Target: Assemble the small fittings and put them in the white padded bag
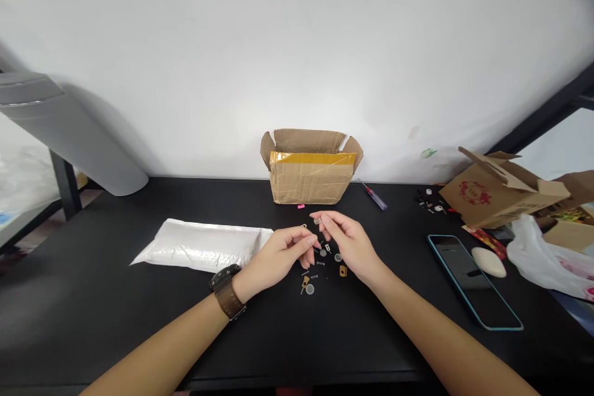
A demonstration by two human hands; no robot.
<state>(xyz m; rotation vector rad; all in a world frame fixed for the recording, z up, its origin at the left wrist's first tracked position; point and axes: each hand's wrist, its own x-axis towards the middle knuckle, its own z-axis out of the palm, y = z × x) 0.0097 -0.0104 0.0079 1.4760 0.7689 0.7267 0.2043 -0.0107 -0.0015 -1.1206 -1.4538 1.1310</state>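
My right hand (pixel 346 238) pinches a small round metallic piece (pixel 317 221) between thumb and fingertips. Just to its left, my left hand (pixel 290 250) has thumb and fingers pressed together, and what they hold, if anything, is too small to name. The two hands are close but apart, above the black table (pixel 232 340). Small parts lie below and between them: a round disc (pixel 310 289), another disc (pixel 338 257), a brass-coloured plate (pixel 343 271) and several tiny metal strips (pixel 317 263).
An open cardboard box (pixel 313 179) stands by the wall. A white padded bag (pixel 204 244) lies left, a screwdriver (pixel 374 197) behind right. Farther right are a phone (pixel 473 281), a white mouse (pixel 489 262), another carton (pixel 492 192) and a plastic bag (pixel 547 260).
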